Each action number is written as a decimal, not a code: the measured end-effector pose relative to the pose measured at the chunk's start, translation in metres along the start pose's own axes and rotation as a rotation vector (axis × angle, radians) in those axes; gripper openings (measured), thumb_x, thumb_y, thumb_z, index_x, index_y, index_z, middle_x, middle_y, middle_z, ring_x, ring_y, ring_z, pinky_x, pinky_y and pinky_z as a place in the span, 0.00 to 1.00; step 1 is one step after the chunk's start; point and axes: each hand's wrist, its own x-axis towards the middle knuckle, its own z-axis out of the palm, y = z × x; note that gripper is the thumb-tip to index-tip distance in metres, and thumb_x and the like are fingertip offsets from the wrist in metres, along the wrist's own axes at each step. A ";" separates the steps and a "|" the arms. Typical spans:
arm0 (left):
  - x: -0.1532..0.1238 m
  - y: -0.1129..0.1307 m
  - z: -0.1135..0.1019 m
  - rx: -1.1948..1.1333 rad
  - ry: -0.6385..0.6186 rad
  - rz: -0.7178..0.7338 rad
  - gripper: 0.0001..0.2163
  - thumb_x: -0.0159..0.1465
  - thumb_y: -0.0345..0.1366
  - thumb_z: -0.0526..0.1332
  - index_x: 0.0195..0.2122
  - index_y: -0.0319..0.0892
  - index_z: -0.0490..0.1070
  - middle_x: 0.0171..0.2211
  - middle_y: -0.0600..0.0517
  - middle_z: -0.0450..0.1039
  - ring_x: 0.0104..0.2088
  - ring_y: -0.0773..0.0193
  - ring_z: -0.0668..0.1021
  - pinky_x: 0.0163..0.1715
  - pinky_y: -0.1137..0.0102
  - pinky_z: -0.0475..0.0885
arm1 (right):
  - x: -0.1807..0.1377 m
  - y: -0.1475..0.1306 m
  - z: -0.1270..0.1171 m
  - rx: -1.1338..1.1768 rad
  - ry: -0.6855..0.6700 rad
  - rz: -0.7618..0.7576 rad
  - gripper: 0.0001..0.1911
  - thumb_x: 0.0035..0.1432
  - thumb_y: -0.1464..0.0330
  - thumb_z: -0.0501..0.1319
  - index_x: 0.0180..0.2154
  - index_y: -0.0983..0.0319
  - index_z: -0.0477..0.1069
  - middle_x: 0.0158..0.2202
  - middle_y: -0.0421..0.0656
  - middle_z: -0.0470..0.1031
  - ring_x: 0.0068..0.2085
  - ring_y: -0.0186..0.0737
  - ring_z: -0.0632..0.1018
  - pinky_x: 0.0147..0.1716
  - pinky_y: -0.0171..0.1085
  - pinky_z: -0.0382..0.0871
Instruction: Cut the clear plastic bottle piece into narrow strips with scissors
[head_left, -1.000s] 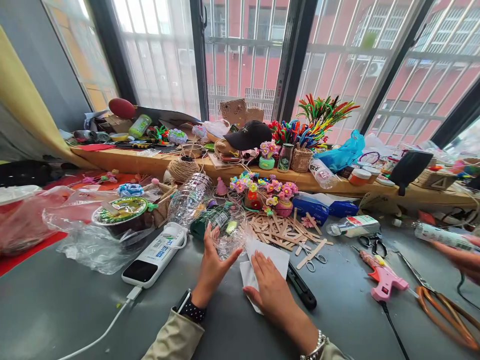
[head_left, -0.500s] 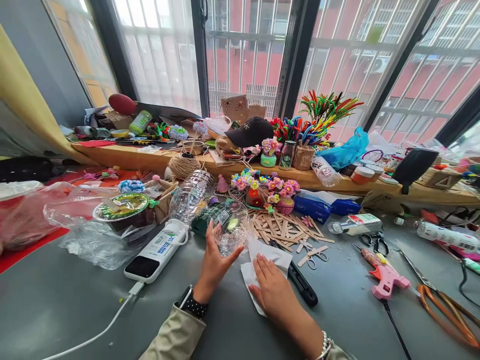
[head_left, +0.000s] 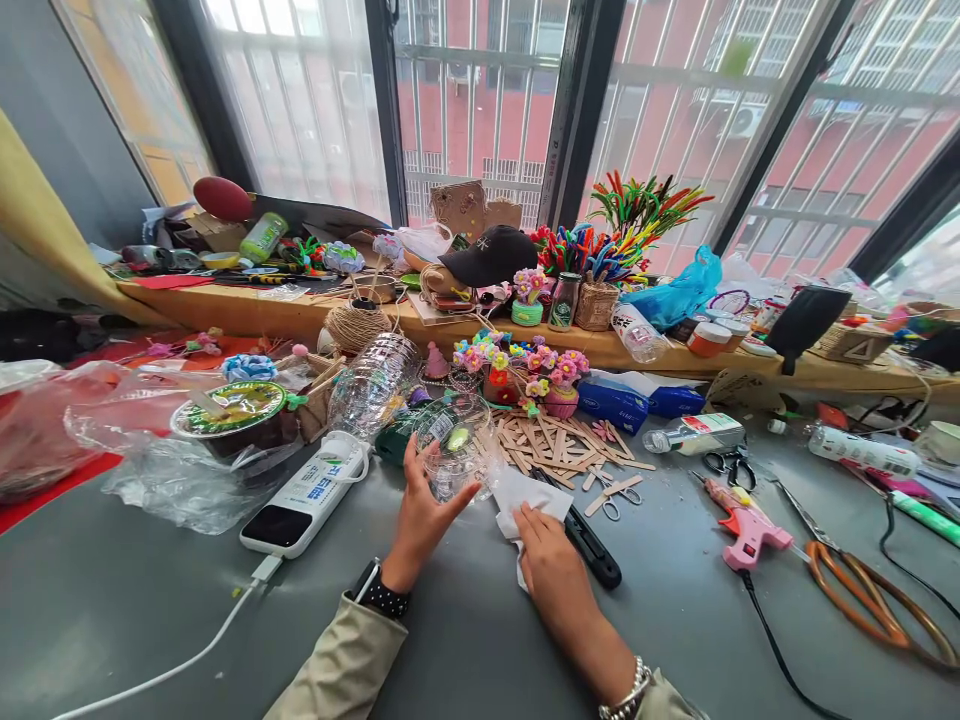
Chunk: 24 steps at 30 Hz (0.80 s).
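My left hand [head_left: 429, 508] grips a clear plastic bottle piece [head_left: 457, 465] with thumb and fingers around its near side. See-through and round, the piece is tilted above the table in front of a green bottle [head_left: 394, 437]. Under the fingers of my right hand [head_left: 553, 560] is a white tissue [head_left: 531, 495], bunched and pressed near the tabletop. A black utility knife [head_left: 594, 550] lies just right of that hand, partly behind the tissue.
Wooden craft sticks [head_left: 551, 440] and small scissors [head_left: 611, 495] lie beyond the hands. To the right are a pink glue gun [head_left: 754, 535] and large scissors [head_left: 855, 580]. A white power bank [head_left: 307, 495] with a cable, and a lidded bowl [head_left: 229, 415], stand left.
My right hand has drawn its fingers together, and the tissue, flatter before, is now more bunched. My left hand keeps its hold on the bottle piece. The view has shifted slightly.
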 end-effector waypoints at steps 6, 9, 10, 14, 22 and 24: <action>0.000 0.004 0.000 0.006 -0.017 -0.024 0.46 0.48 0.47 0.66 0.61 0.43 0.37 0.58 0.34 0.56 0.58 0.48 0.64 0.55 0.50 0.59 | -0.005 0.002 -0.003 -0.019 -0.037 -0.044 0.25 0.47 0.85 0.51 0.48 0.72 0.71 0.50 0.53 0.73 0.50 0.45 0.74 0.49 0.38 0.69; 0.000 0.006 0.000 0.014 -0.018 -0.031 0.46 0.49 0.48 0.65 0.61 0.43 0.37 0.58 0.34 0.56 0.58 0.48 0.63 0.55 0.50 0.59 | -0.013 -0.004 -0.007 0.065 -0.017 -0.058 0.26 0.45 0.84 0.53 0.47 0.71 0.71 0.49 0.52 0.74 0.49 0.45 0.74 0.49 0.38 0.69; 0.000 0.006 0.000 0.015 -0.015 -0.028 0.46 0.49 0.48 0.66 0.61 0.43 0.38 0.58 0.35 0.56 0.58 0.48 0.63 0.55 0.50 0.59 | -0.015 -0.006 -0.009 0.105 -0.002 -0.048 0.25 0.45 0.83 0.54 0.47 0.71 0.72 0.48 0.52 0.74 0.49 0.45 0.74 0.49 0.39 0.69; 0.000 0.006 0.001 -0.003 0.010 -0.013 0.46 0.48 0.47 0.66 0.61 0.43 0.38 0.58 0.35 0.57 0.58 0.48 0.64 0.55 0.50 0.59 | -0.020 -0.015 -0.019 0.254 0.098 -0.009 0.19 0.48 0.81 0.53 0.42 0.68 0.73 0.42 0.51 0.77 0.43 0.47 0.77 0.44 0.43 0.71; 0.000 0.008 0.000 -0.005 0.055 -0.020 0.46 0.48 0.48 0.66 0.61 0.41 0.38 0.58 0.33 0.56 0.58 0.48 0.63 0.55 0.51 0.59 | -0.003 -0.010 -0.026 0.572 0.178 0.177 0.13 0.56 0.77 0.50 0.39 0.63 0.70 0.39 0.46 0.72 0.32 0.34 0.76 0.31 0.32 0.73; -0.001 0.009 0.000 -0.004 0.053 -0.024 0.47 0.48 0.48 0.66 0.61 0.41 0.38 0.58 0.33 0.56 0.58 0.48 0.64 0.55 0.50 0.58 | -0.001 -0.003 -0.019 0.369 0.168 0.090 0.15 0.54 0.80 0.49 0.36 0.63 0.72 0.40 0.48 0.73 0.41 0.41 0.76 0.41 0.39 0.72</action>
